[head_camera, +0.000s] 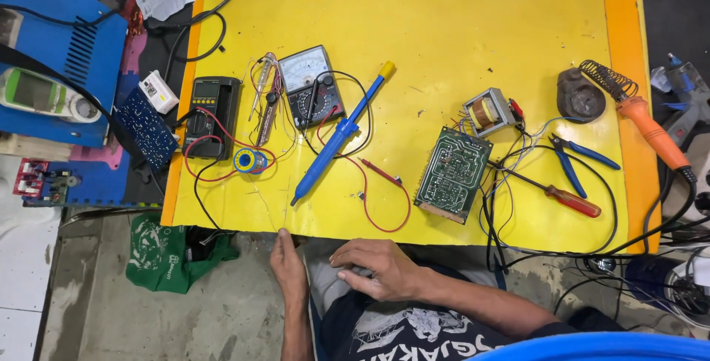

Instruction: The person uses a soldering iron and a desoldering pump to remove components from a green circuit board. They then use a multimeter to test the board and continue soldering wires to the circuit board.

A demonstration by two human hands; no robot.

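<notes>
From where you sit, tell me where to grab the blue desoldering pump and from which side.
Grip the blue desoldering pump around its thick blue barrel, about mid-length, probably coming from the near side. It lies flat and diagonal on the yellow mat, narrow tip towards you, yellow plunger far. Red and black leads run close by the barrel, so lift clear of them.

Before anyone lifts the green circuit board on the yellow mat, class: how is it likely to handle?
The green circuit board looks flat and rigid, so it probably lifts without flexing. Thin wires join it to the small transformer, which would likely drag along. Those joints may be fragile, so lifting it by the edges seems wise.
</notes>
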